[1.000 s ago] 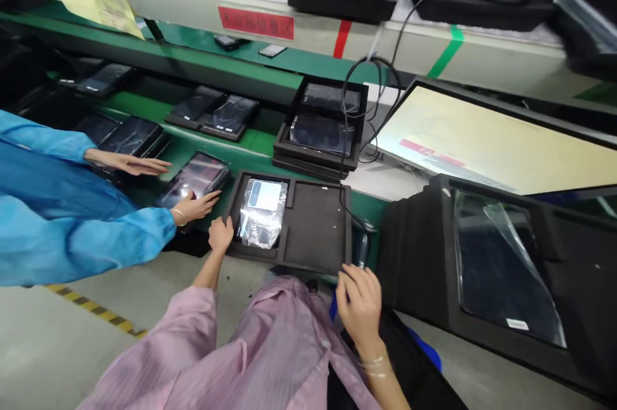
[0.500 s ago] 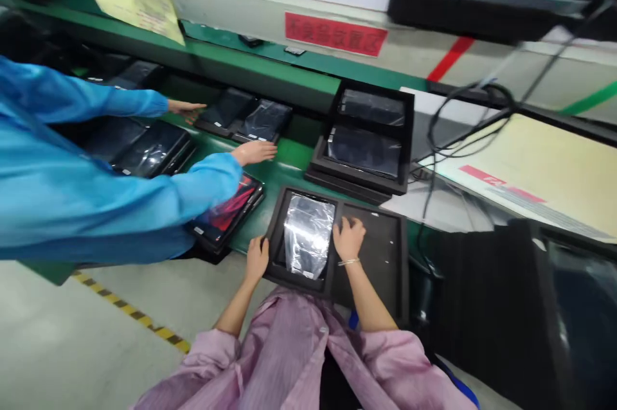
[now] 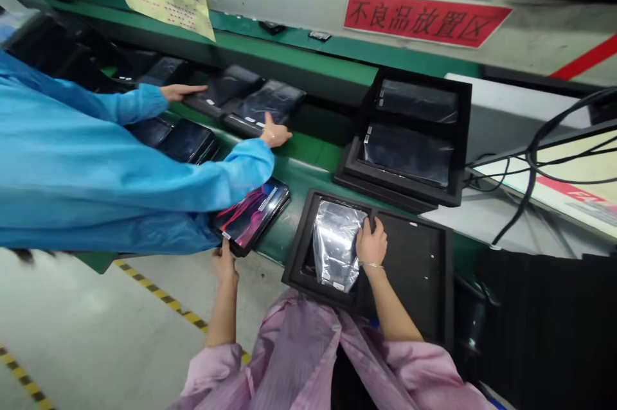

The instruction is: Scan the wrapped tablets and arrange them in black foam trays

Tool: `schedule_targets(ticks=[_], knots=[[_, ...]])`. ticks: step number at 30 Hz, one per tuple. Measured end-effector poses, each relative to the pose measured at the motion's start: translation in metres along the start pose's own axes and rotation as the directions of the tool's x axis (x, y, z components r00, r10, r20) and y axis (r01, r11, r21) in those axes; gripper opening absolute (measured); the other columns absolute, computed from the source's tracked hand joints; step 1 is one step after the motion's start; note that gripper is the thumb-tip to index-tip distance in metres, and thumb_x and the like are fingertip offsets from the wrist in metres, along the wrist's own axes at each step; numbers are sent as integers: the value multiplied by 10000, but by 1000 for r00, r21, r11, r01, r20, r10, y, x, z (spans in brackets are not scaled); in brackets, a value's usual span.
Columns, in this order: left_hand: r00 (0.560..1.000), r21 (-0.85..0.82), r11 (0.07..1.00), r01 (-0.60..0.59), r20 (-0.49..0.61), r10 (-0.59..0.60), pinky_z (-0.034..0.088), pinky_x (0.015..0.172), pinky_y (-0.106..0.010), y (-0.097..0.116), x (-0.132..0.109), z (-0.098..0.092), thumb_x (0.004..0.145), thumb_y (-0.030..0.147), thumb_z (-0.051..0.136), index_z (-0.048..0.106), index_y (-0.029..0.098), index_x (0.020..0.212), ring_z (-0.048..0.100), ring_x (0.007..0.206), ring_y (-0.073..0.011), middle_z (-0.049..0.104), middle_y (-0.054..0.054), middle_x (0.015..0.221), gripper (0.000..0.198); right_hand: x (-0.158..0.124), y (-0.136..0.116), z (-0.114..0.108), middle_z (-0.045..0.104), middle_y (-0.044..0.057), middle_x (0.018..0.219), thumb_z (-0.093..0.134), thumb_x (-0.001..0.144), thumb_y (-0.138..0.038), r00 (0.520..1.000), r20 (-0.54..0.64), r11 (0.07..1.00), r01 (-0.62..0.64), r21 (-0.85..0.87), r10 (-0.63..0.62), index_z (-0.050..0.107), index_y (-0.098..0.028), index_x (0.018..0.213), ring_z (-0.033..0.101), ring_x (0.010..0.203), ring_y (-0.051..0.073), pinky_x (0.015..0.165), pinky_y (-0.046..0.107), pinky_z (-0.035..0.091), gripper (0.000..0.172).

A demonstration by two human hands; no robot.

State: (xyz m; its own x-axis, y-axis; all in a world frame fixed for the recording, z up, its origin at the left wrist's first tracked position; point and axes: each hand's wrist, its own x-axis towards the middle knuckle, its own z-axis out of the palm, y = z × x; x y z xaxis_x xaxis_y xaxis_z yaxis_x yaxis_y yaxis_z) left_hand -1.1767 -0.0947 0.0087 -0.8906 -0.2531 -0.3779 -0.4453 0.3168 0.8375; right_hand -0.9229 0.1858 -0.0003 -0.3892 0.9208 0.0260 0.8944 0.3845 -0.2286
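A black two-compartment tray [image 3: 446,281] lies at the table's front edge. Its left compartment holds a tablet in shiny clear film [image 3: 335,246]; the right compartment shows a bare dark bottom. My right hand [image 3: 372,243] has its fingers curled at the right edge of the wrapped tablet. My left hand [image 3: 225,263] is at the near corner of a stacked tablet with a lit pink and black screen [image 3: 248,214], its fingers pressed to that corner.
At left, a person in blue sleeves [image 3: 193,188] has both hands on a black tray of wrapped tablets [image 3: 272,101]. Stacked trays [image 3: 409,188] stand behind mine. Black cables [image 3: 533,159] hang at right, above dark stacked trays [image 3: 544,320].
My left hand has left the tray's left side and moved left to the lit tablet. My right hand has closed in on the wrapped tablet's edge. The camera view has shifted.
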Motion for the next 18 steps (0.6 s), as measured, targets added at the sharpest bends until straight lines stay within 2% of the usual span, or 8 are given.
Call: schedule_targets(ticks=[2, 5, 8, 10, 14, 18], knots=[[993, -26, 996, 80, 89, -77, 549, 680, -365, 7, 7, 5, 722, 457, 684, 582, 138, 831, 633, 786, -216, 608, -67, 785, 352, 0, -7, 3, 353, 189, 1441, 350, 919, -278, 999, -19, 998, -50, 39, 51, 505, -124, 1345, 457, 1068, 335, 858, 493, 421, 479], [985, -36, 991, 130, 120, -125, 542, 638, -330, 12, 11, 9, 619, 360, 797, 618, 118, 780, 621, 691, -187, 603, -44, 716, 341, 4, -18, 8, 284, 203, 1475, 396, 881, -302, 984, -21, 974, -171, 150, 176, 468, -105, 1365, 414, 1132, 380, 903, 560, 391, 528], [982, -66, 986, 154, 122, -146, 530, 611, -316, 14, 7, 9, 601, 320, 809, 618, 105, 740, 598, 637, -165, 601, -34, 688, 320, 13, -21, 9, 275, 160, 1470, 450, 789, -270, 939, 71, 889, -343, 303, 337, 510, -156, 1328, 383, 1179, 403, 942, 587, 361, 554], [976, -106, 979, 175, 149, -159, 522, 594, -297, 15, 0, 7, 611, 293, 800, 622, 95, 744, 588, 613, -147, 611, -35, 696, 298, 18, -18, 7, 272, 129, 1465, 451, 737, -239, 910, 149, 833, -413, 367, 386, 543, -185, 1295, 376, 1194, 397, 962, 581, 350, 568], [970, -212, 961, 180, 199, -138, 518, 583, -255, 32, -19, 5, 613, 219, 784, 633, 80, 797, 599, 630, -126, 636, -53, 770, 276, 19, -7, 3, 204, 109, 1503, 465, 702, -238, 922, 235, 842, -380, 384, 308, 503, -185, 1343, 343, 1234, 392, 1024, 570, 298, 644], [978, -346, 933, 97, 207, -25, 552, 675, -262, 71, -24, 7, 582, 159, 775, 609, 125, 925, 630, 696, -125, 650, -23, 847, 382, 8, -1, 2, 143, 121, 1539, 512, 731, -316, 948, 233, 886, -291, 361, 217, 418, -200, 1403, 289, 1279, 410, 1028, 605, 271, 689]])
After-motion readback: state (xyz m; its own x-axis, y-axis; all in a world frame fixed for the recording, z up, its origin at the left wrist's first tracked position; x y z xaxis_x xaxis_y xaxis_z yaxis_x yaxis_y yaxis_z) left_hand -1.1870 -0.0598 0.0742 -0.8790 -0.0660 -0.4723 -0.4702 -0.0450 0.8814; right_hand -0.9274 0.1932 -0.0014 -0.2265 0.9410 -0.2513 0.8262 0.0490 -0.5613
